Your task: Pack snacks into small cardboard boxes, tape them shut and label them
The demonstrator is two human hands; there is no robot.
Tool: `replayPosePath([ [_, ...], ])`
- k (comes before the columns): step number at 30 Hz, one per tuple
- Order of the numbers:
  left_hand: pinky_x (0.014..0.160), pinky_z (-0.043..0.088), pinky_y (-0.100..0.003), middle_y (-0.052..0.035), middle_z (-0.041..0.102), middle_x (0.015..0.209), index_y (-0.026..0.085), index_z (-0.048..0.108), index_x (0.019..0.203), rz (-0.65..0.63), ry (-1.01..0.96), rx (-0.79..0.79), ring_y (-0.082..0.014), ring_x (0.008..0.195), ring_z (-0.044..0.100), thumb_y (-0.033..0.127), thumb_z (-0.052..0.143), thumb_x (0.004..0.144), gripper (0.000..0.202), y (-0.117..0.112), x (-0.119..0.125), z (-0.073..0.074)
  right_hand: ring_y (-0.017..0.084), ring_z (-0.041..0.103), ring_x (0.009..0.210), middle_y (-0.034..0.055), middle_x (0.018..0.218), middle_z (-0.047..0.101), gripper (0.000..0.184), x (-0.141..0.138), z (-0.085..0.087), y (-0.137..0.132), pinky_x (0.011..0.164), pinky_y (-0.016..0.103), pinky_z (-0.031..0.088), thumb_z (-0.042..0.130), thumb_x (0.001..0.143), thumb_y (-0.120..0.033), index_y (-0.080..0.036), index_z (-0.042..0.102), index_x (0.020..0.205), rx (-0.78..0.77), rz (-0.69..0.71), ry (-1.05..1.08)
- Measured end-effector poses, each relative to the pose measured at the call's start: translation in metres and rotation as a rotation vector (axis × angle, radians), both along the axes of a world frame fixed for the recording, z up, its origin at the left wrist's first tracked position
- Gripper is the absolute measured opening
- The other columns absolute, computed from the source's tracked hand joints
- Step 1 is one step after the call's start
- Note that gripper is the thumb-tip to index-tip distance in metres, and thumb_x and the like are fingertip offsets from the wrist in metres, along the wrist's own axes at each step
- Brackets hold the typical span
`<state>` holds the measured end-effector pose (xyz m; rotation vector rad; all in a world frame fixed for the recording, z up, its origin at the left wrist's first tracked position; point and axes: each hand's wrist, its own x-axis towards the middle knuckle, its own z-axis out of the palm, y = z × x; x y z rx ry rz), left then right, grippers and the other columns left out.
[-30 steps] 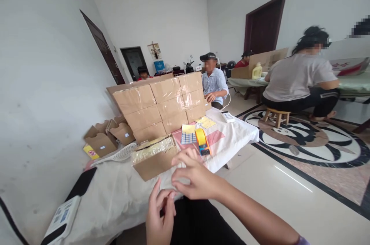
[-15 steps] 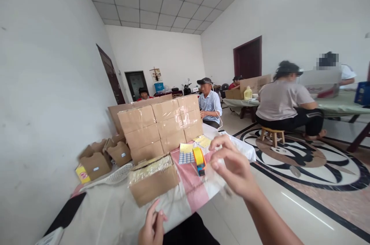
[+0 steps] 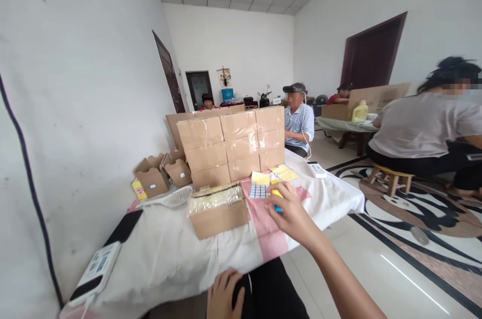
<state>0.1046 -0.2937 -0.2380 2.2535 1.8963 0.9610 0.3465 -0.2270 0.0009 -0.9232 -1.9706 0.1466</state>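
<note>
My left hand (image 3: 226,295) rests on my dark-trousered leg, fingers spread and nothing in them. Out over the table is my right hand (image 3: 291,211), its fingers bent and apart. It partly covers a tape dispenser (image 3: 277,207) with yellow and blue parts; whether the fingertips touch it I cannot tell. Left of the dispenser stands a cardboard box (image 3: 220,218) with clear, shiny wrapped contents at its top. A sheet of blue-and-white labels (image 3: 259,190) and yellow sheets (image 3: 285,173) lie beyond my right hand.
Stacked taped cartons (image 3: 226,148) form a wall behind the box. Open cardboard holders (image 3: 152,178) and a white plastic basket (image 3: 175,197) stand left. White power banks (image 3: 98,269) (image 3: 317,169) lie near the table's ends. A person in a blue shirt (image 3: 301,120) sits beyond; others sit right.
My left hand has gone from beside the box down to my leg. My right hand has moved in front of the tape dispenser. The view has turned left and tilted down.
</note>
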Motion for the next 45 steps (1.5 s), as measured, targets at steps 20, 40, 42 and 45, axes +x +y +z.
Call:
replayPosePath([
  [20,0.116,0.025,-0.049,-0.0156,0.066,0.134,0.02,0.046,0.148,0.098,0.254,0.1,-0.0303,0.124,0.06,0.048,0.058,0.093,0.063,0.146,-0.067,0.159,0.022,0.061,0.111,0.003,0.108,0.067,0.024,-0.105,0.006,0.146,0.096,0.039,0.046,0.068,0.085,-0.039,-0.017,0.071,0.075,-0.599,0.543,0.403],
  [40,0.105,0.036,-0.05,0.0009,0.052,0.152,0.03,0.059,0.138,-0.021,0.371,0.276,-0.0296,0.142,0.045,0.037,0.047,0.102,0.038,0.141,-0.069,0.144,0.027,0.05,0.114,0.0079,0.115,0.063,0.003,-0.144,-0.048,0.204,0.101,0.044,0.037,0.07,0.084,-0.019,-0.018,0.068,0.081,-0.284,0.234,-0.244],
  [42,0.104,0.035,-0.05,0.0012,0.053,0.151,0.031,0.059,0.138,-0.03,0.374,0.289,-0.028,0.14,0.048,0.034,0.046,0.103,0.037,0.14,-0.07,0.144,0.027,0.051,0.114,0.0082,0.113,0.063,0.004,-0.145,-0.05,0.204,0.101,0.044,0.038,0.068,0.085,-0.018,-0.018,0.067,0.081,-0.272,0.229,-0.241],
  [45,0.102,0.037,-0.048,0.0015,0.058,0.146,0.033,0.057,0.139,-0.073,0.388,0.301,-0.0238,0.131,0.057,0.026,0.044,0.104,0.039,0.14,-0.074,0.144,0.025,0.052,0.109,0.0077,0.108,0.063,0.006,-0.145,-0.053,0.207,0.1,0.042,0.038,0.065,0.083,-0.013,-0.018,0.064,0.081,-0.254,0.24,-0.22],
])
